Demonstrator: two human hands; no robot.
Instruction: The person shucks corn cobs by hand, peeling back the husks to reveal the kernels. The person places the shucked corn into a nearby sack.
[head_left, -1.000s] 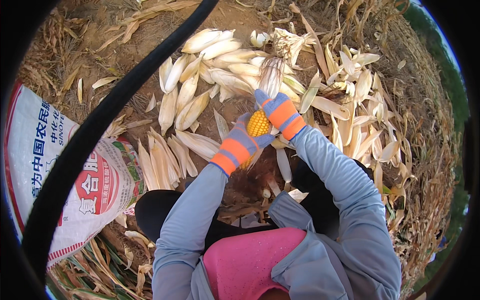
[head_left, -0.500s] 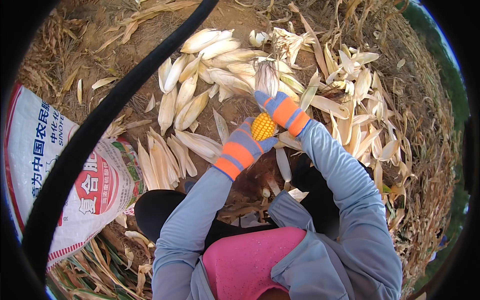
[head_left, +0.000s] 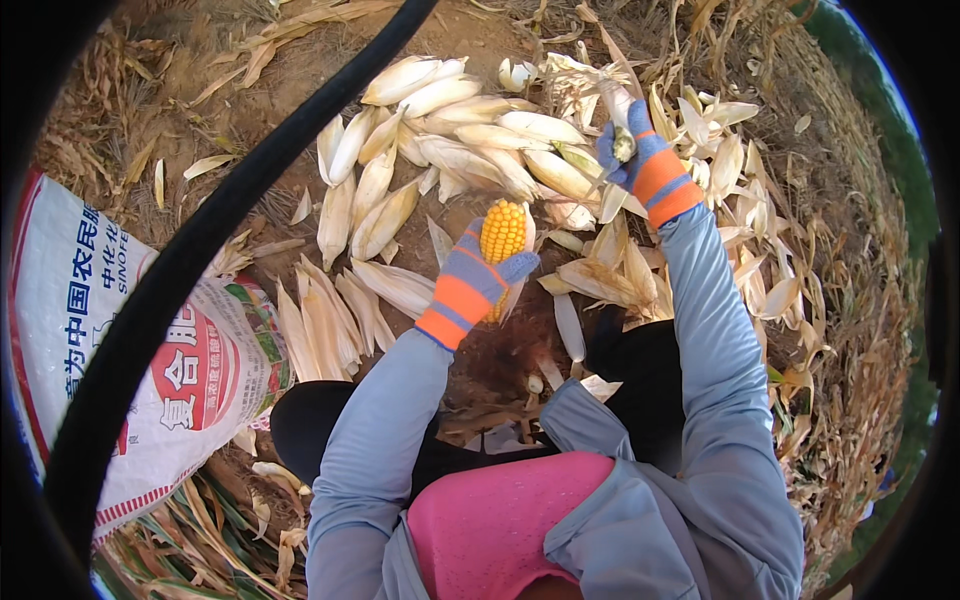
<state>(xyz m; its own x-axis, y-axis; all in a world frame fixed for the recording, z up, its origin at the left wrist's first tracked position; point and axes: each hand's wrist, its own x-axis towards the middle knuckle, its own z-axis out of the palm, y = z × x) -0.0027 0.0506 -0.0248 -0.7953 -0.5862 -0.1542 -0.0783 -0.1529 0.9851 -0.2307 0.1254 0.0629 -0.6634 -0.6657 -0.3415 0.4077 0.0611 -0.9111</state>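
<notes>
Both my hands wear grey gloves with orange bands. An ear of corn (head_left: pixel 503 232), its yellow kernels bare, stands in my left hand (head_left: pixel 475 278), whose fingers wrap round its middle. A strip of pale husk shows along the ear's right side. Out to the far right, my right hand (head_left: pixel 640 160) is closed around a torn-off corn husk (head_left: pixel 618 104), with the cut stub end showing at the fingers. Beyond my left hand lies a heap of unpeeled corn ears (head_left: pixel 470 140) in pale, dry husks.
At the left lies a large white woven sack (head_left: pixel 150 350) with red and blue print. A black strap (head_left: pixel 240 190) crosses the view in front of it. Loose husks (head_left: pixel 735 220) are piled on the right, and dry stalks (head_left: pixel 840 200) cover the ground beyond.
My right hand has moved away from the ear, up and right, taking husk with it. More of the yellow ear now shows in my left hand, which has shifted slightly left.
</notes>
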